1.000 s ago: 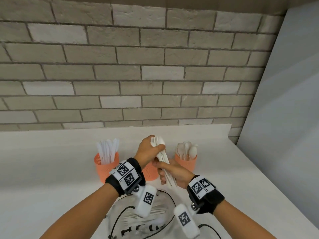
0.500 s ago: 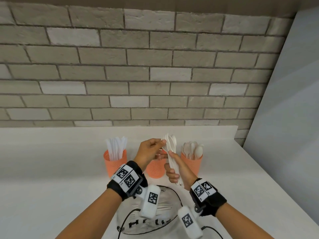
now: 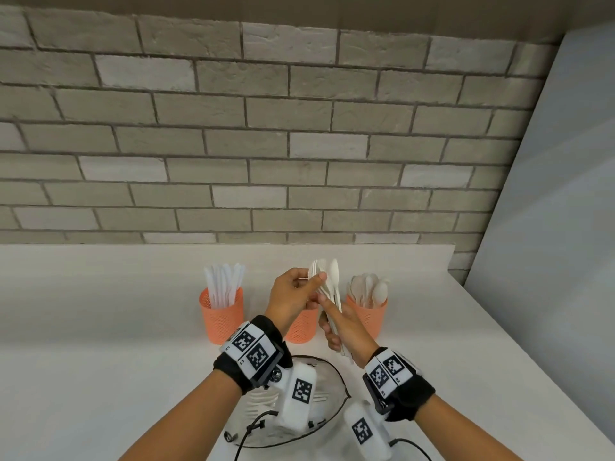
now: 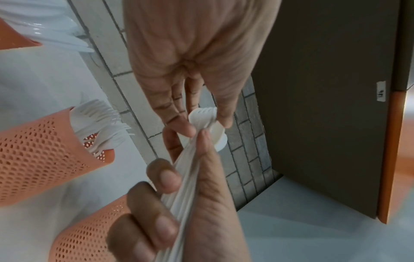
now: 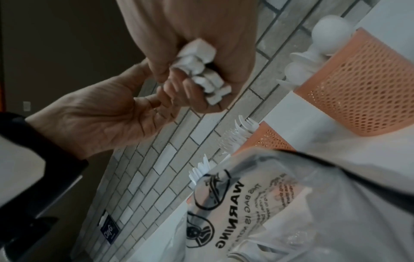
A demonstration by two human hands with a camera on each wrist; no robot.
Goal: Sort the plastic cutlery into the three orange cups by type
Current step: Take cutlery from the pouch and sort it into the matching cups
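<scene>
A bundle of white plastic cutlery (image 3: 330, 294) was held upright above the middle orange cup (image 3: 301, 327). The right hand (image 3: 344, 331) was closed around the handles in a firm grip; the left hand (image 3: 291, 302) was pinched on the bundle's upper ends. Knives were noted in the left cup (image 3: 222, 316), spoons in the right cup (image 3: 367, 316).

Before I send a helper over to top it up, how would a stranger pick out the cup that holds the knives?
Find the white counter under the grey brick wall, where three orange mesh cups stand in a row. The knife cup is the leftmost one, apart from both hands. Only it holds straight, flat white blades; the middle cup holds forks and the right cup rounded spoons.
</scene>
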